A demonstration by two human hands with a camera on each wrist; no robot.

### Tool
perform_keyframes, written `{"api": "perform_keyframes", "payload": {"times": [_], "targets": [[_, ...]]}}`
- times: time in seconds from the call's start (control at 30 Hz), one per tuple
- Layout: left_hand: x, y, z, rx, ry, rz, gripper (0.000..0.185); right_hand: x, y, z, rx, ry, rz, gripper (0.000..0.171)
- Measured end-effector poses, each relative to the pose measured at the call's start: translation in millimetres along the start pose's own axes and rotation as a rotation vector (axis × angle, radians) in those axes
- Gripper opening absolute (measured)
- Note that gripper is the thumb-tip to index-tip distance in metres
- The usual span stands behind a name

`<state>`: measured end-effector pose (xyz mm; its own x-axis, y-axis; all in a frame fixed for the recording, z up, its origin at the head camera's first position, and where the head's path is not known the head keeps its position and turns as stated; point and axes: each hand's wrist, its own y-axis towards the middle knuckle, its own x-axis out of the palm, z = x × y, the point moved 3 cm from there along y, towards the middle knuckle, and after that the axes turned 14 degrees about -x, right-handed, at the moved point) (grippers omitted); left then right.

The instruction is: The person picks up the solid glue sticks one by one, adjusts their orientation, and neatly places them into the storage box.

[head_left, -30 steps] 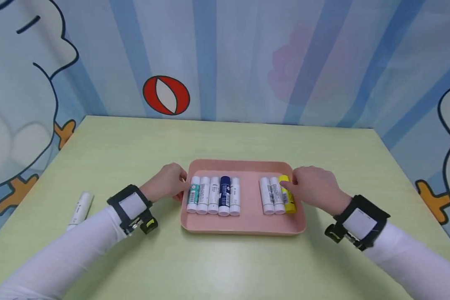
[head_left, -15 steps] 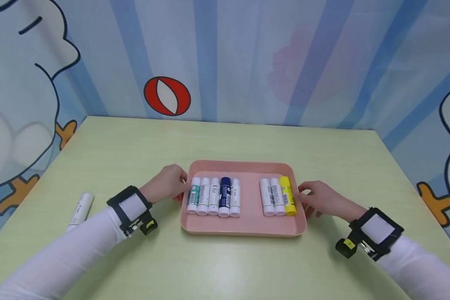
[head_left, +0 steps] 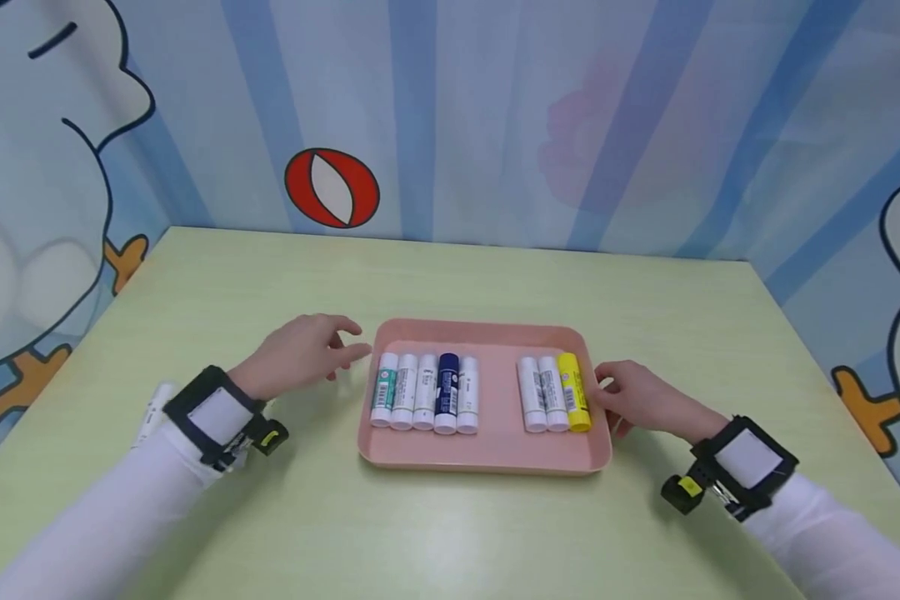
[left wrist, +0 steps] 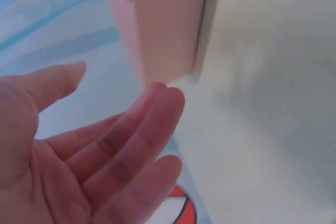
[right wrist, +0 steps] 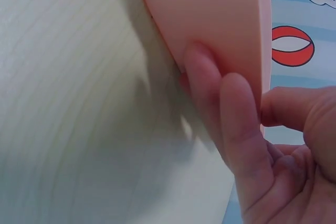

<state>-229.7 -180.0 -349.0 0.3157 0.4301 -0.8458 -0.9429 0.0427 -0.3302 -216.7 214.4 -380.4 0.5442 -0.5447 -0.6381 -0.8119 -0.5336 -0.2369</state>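
A pink tray lies on the table, bearing white-capped tubes that look like glue sticks. Several stand in a row at its left, among them a green-labelled tube and a navy tube. At its right are two white tubes and a yellow tube. My right hand pinches the tray's right rim, thumb at the edge and fingers against the outer wall. Just off the tray's left edge, my left hand holds nothing, its fingers loosely extended.
Another white tube lies on the table at the left, partly hidden by my left forearm. A printed curtain with a red ball picture stands behind the table's far edge.
My right hand has shifted from over the yellow tube to the tray's right rim. My left hand has let go of the left rim and drawn away leftward, its fingers straightening.
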Motion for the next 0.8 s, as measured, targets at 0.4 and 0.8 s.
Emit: {"api": "perform_keyframes", "payload": {"times": [0.4,0.8], "targets": [[-23.1,-46.0,-54.9,-0.018,0.038,0.301,0.059,-0.8,-2.2,0.0,-0.011,0.033,0.002,0.025],[9.0,-56.6,-112.8,-0.168,0.086,0.197,0.088,0.7,-1.1,0.8,-0.011,0.067,-0.001,0.024]]}}
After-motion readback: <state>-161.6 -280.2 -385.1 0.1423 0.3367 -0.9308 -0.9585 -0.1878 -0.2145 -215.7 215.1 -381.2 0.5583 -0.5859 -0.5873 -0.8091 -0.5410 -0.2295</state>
